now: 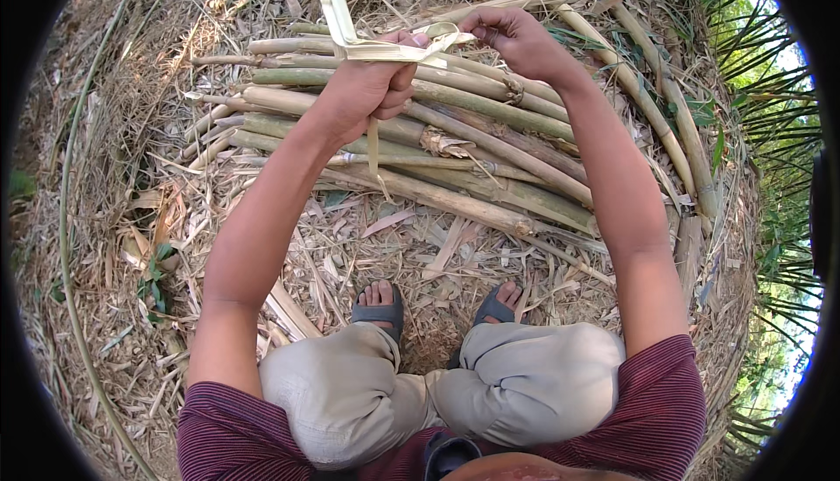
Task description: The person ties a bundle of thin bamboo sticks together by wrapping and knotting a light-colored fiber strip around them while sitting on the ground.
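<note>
A pale, flat strip of split plant stalk (376, 51), perhaps bamboo, is bent and looped above the pile of stalks. My left hand (363, 94) is closed in a fist around it, thumb pressed on top. One length of the strip juts up and away at the far left; a narrow tail hangs below the fist. At the strip's right end, beside a small loop, my right hand (516, 42) pinches the thin tip between thumb and fingers. Under both hands lies a bundle of long green and tan stalks (490, 112), running from left to right.
Several thicker poles (630, 87) slant along the right. A thin green stem (72, 219) curves down the left side. Dry leaves and shavings (420, 254) litter the ground around my sandalled feet (379, 306). Spiky green foliage (779, 166) stands at the right edge.
</note>
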A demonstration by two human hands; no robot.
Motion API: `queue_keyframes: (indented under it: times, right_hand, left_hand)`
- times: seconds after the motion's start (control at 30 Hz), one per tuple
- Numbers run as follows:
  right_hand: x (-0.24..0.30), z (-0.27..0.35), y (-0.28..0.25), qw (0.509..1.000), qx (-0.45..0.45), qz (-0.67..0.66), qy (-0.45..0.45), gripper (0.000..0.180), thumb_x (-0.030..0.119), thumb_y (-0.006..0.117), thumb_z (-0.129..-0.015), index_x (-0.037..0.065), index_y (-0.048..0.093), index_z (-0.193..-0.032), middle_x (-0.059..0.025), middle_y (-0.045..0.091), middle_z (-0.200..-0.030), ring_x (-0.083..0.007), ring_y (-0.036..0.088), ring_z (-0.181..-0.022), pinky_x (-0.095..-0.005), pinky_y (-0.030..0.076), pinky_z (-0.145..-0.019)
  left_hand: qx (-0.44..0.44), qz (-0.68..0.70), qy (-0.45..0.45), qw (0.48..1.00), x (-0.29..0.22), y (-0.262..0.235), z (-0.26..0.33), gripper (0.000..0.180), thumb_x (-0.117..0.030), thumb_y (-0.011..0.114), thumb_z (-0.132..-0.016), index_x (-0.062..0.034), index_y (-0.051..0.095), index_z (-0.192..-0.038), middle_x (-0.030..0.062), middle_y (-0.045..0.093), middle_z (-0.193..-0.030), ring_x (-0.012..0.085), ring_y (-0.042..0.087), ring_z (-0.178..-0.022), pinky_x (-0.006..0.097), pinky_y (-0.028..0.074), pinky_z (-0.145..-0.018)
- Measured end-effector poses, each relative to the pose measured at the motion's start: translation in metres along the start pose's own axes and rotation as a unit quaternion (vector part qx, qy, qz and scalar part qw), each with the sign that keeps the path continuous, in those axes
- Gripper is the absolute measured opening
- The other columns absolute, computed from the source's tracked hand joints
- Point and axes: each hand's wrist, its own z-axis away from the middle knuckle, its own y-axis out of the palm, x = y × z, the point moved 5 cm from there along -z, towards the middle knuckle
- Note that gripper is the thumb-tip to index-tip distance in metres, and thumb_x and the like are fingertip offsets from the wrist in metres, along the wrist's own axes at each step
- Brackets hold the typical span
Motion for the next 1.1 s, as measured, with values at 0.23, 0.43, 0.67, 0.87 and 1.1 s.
queue_keyframes:
  times: [0.23, 0.43, 0.67, 0.87, 1.1]
  right_hand:
    - [0.017, 0.002, 0.007, 0.985, 0.158, 0.061, 0.037, 0.012, 0.004, 0.053, -0.096, 0.000, 0.064, -0.100, -0.0005, 0.061, -0.091, -0.0106, 0.055, -0.091, -0.0299, 0.043, -0.090]
    - [0.025, 0.013, 0.006, 0.969, 0.232, 0.076, 0.028, 0.015, 0.013, 0.056, -0.095, 0.004, 0.066, -0.102, -0.0049, 0.061, -0.104, -0.0169, 0.055, -0.099, -0.0314, 0.043, -0.092]
    - [0.076, 0.009, 0.028, 0.975, 0.037, 0.218, 0.006, 0.026, 0.019, 0.060, -0.096, 0.005, 0.067, -0.118, -0.0081, 0.069, -0.091, -0.0174, 0.062, -0.084, -0.0304, 0.050, -0.078]
    - [0.039, 0.008, -0.007, 0.988, -0.104, 0.109, -0.035, 0.019, 0.005, 0.061, -0.091, 0.005, 0.072, -0.107, -0.0121, 0.073, -0.088, -0.0179, 0.065, -0.077, -0.0322, 0.050, -0.075]
    - [0.041, 0.016, -0.029, 0.929, -0.005, 0.356, -0.101, 0.021, -0.003, 0.065, -0.081, 0.003, 0.071, -0.101, -0.0151, 0.070, -0.097, -0.0302, 0.065, -0.091, -0.0358, 0.051, -0.080]
  left_hand:
    - [-0.081, -0.017, 0.071, 0.994, 0.005, -0.049, -0.012, 0.031, -0.032, 0.057, -0.101, -0.0138, 0.044, -0.079, -0.0080, 0.031, -0.059, 0.0044, 0.023, -0.046, 0.023, 0.019, -0.041]
    - [-0.143, -0.434, 0.302, 0.837, 0.019, -0.056, -0.009, 0.025, -0.025, 0.058, -0.101, -0.0061, 0.054, -0.084, -0.0059, 0.040, -0.065, 0.0046, 0.032, -0.060, 0.024, 0.030, -0.051]
    - [-0.085, -0.262, 0.222, 0.935, -0.003, -0.033, -0.009, 0.029, -0.033, 0.055, -0.102, -0.0068, 0.062, -0.092, -0.0089, 0.037, -0.060, 0.0021, 0.029, -0.051, 0.022, 0.023, -0.045]
    - [-0.102, -0.137, 0.153, 0.973, -0.007, -0.033, -0.018, 0.033, -0.037, 0.057, -0.100, -0.0130, 0.058, -0.079, -0.0112, 0.031, -0.054, -0.0011, 0.023, -0.045, 0.022, 0.014, -0.040]
    - [-0.092, -0.078, 0.103, 0.987, -0.022, -0.050, -0.001, 0.037, -0.029, 0.061, -0.098, -0.0143, 0.046, -0.067, -0.0108, 0.029, -0.056, 0.0005, 0.022, -0.044, 0.022, 0.013, -0.040]
